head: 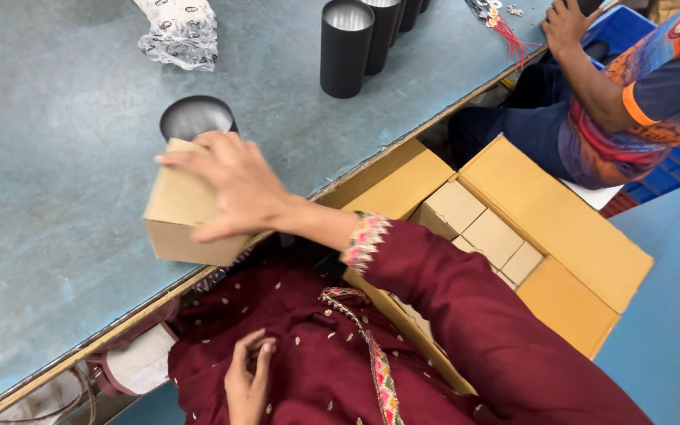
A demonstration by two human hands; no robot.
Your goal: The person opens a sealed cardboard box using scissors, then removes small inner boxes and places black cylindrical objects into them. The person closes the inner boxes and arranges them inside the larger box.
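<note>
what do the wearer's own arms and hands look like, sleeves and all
Both hands are bare: no gloves, and no rings or watch that I can make out. The right hand comes out of a long, loose maroon sleeve whose cuff has a band of multicoloured embroidery. The left hand shows only to the wrist, against a matching maroon garment dotted with small pale motifs.

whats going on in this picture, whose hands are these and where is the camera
The one picture comes from a camera worn on a person's head, looking down at their own hands. Their right hand grips a small cardboard box at the edge of a grey table. Their left hand rests empty in their lap. On the table stand black tubes and a crumpled plastic bag. Beside the person is a large open carton with small boxes inside. The arm at top right belongs to a co-worker.
</note>
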